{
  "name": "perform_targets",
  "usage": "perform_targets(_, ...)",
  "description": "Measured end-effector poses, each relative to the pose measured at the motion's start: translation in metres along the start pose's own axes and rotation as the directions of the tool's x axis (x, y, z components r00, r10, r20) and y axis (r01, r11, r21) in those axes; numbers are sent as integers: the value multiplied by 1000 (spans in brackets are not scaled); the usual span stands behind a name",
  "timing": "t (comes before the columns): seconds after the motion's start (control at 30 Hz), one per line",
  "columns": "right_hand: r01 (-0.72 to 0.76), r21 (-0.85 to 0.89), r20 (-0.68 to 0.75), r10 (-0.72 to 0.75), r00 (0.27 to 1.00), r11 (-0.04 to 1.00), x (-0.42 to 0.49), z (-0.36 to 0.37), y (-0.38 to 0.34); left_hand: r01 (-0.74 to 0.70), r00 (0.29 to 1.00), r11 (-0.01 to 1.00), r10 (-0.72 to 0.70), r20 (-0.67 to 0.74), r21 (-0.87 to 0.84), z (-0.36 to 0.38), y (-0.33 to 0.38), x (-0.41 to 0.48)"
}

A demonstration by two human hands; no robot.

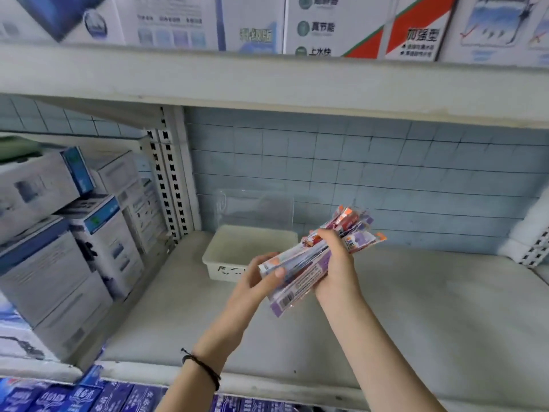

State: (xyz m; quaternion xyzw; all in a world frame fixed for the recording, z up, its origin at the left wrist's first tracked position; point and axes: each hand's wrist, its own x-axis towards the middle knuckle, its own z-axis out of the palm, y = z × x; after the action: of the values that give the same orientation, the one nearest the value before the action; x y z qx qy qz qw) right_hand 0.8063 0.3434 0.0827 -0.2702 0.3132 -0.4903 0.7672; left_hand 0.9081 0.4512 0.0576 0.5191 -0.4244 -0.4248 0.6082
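A bundle of long, flat packets (300,272) in purple, orange and white wrapping is held above a white shelf (416,307). My right hand (335,266) grips the bundle round its middle, fingers curled over the top. My left hand (255,281) holds the bundle's near-left end, with the thumb pressed on the top packet. The far ends of the packets fan out up and to the right. A white plastic tub (234,251) with handwriting on its front stands on the shelf just behind my hands, and its inside looks bare.
Stacked white and blue boxes (59,248) fill the shelf bay to the left, past a perforated upright (169,173). Printed cartons (356,25) stand on the upper shelf. Blue packs (74,396) sit below the front edge. A tiled wall (386,173) backs the shelf.
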Motion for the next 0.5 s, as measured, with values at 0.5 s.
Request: perform_targets(0.5,-32,176,-87,48,995,984,68,96,71,-332,855,898,157,-494,-289,-63,1,88)
